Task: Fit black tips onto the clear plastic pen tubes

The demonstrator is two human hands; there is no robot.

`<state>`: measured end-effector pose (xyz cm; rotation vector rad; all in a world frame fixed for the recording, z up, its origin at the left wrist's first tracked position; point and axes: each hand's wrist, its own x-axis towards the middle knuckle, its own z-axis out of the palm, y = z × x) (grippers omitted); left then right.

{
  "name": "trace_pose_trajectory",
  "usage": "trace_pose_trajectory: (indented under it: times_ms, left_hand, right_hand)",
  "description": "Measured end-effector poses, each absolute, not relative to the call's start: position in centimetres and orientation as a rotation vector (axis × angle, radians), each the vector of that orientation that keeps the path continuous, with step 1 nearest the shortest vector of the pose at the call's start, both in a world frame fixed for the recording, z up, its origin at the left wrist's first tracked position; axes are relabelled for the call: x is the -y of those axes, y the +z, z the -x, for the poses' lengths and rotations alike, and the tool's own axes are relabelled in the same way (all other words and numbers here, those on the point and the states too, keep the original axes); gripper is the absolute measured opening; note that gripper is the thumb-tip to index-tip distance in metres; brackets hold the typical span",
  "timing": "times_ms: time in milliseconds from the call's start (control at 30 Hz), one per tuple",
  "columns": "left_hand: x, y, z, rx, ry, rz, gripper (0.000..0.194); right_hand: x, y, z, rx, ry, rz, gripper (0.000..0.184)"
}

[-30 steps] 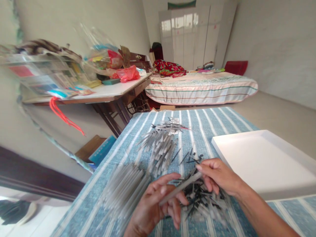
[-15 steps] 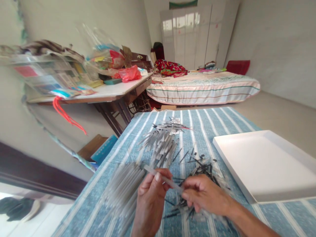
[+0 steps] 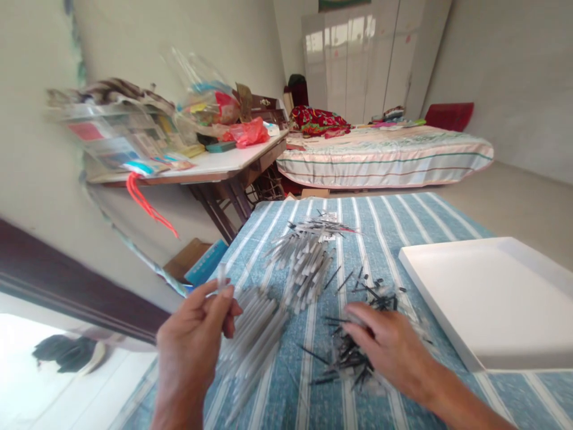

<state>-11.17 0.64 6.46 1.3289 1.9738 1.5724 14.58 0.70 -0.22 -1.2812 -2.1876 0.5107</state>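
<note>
Pinched upright between the thumb and fingers of my left hand (image 3: pixel 194 337) is a translucent pen barrel (image 3: pixel 221 276), its lower part hidden by the fingers. Just right of that hand lies a row of grey translucent pen barrels (image 3: pixel 257 334) on the striped cloth. My right hand (image 3: pixel 396 349) is over a heap of small black pen parts (image 3: pixel 351 352), with its fingers curled together; what they hold, if anything, is hidden. Farther back are another stack of barrels (image 3: pixel 308 275) and a bunch of thin pen refills (image 3: pixel 322 227).
A shallow white box (image 3: pixel 492 298) stands on the table's right side, near my right forearm. The blue striped cloth (image 3: pixel 380 224) covers the table. Beyond are a cluttered side table (image 3: pixel 201 170) at left and a bed (image 3: pixel 385 158).
My left hand has moved left, away from my right hand, and the pen barrel has turned from slanting to upright. My right hand has released the barrel's end and stays over the black parts.
</note>
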Motion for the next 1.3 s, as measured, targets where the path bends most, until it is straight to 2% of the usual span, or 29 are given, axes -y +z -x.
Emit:
trace_pose_trajectory:
  times_ms: [100, 167, 333, 600, 800, 1067, 1300]
  left_hand:
    - [0.3, 3.9, 12.5, -2.225, 0.759, -1.73, 0.019]
    - [0.5, 2.1, 12.5, -2.29, 0.406, -1.913, 0.023]
    - [0.1, 0.1, 11.3, -2.372, 0.053, -2.061, 0.025]
    - [-0.7, 0.0, 10.5, -2.419, 0.198, -2.069, 0.025]
    - [-3.6, 0.9, 5.8, -2.197, 0.184, -2.254, 0.027]
    - [-9.4, -1.9, 0.8, -2.205, 0.113, -2.269, 0.021]
    - [-7.0, 0.5, 0.9, -2.092, 0.241, -2.315, 0.017]
  right_hand:
    - [-3.0, -0.5, -17.0, 2.144, 0.217, 1.472, 0.025]
    - [-4.1, -1.2, -18.3, 2.16, 0.071, 1.638, 0.027]
    - [-5.2, -2.4, -19.8, 2.239, -0.037, 1.873, 0.029]
    - [-5.5, -2.4, -19.8, 2.229, 0.065, 1.891, 0.033]
    - [-5.5, -1.9, -19.8, 2.195, 0.208, 1.815, 0.031]
    - [-5.3, -1.1, -19.8, 2.196, 0.309, 1.737, 0.028]
    - [-5.6, -1.0, -20.0, 1.988, 0.428, 1.678, 0.027]
